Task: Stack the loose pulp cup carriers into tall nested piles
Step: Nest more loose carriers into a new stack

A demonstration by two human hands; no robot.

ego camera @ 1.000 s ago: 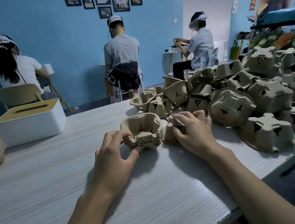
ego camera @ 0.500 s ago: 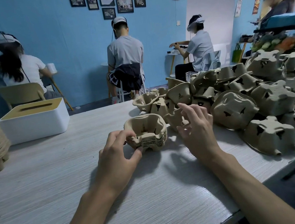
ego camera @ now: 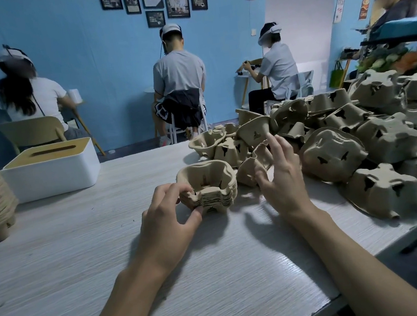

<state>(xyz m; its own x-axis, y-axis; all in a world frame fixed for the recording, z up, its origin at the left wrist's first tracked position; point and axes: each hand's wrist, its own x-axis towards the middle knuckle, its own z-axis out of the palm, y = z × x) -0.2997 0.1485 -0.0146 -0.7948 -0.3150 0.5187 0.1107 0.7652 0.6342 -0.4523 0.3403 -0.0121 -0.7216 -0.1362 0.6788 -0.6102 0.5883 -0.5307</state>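
- Fingers of your left hand pinch the near rim of the nested pile; fingers of your right hand spread wide, holding nothing, over a tilted loose carrier
- Pile mid-table: rough tan moulded pulp, lobed rims; loose heap just right
- Pale wood-grain table; white tissue box left; blue wall behind

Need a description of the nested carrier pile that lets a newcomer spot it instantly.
Start at the long pale table, whose right end is buried under a heap of loose carriers. Just left of that heap stands the nested pile, gripped by the left hand. Unlike its single neighbours, its side shows several layered rims.
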